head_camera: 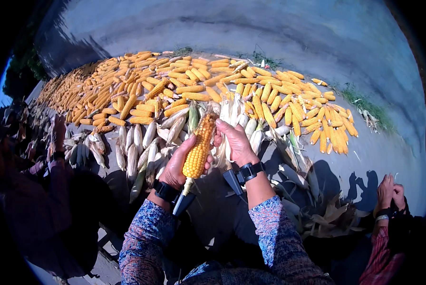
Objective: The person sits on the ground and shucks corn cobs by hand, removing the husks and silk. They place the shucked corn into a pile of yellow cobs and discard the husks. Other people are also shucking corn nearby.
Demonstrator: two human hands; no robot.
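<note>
My left hand (176, 164) is wrapped around a husked ear of yellow corn (195, 156), its pale stalk end towards me. Brownish silk remains cling to the far tip. Beside that tip is my right hand (238, 142), its fingers curled and its thumb near the silk. Pale dry husks (232, 107) show behind and below the right hand; whether its fingers grip any of them cannot be made out. Unhusked ears (132, 156) lie on the ground just beyond my left hand. Both wrists wear dark straps with a device.
A broad heap of husked corn (195, 89) spreads along the base of a grey wall (234, 28). Loose husks (330, 217) lie at the right. A person's hands (387, 192) are at the right edge; another person's raised hand (58, 131) is at the left. Grass (366, 105) grows by the wall.
</note>
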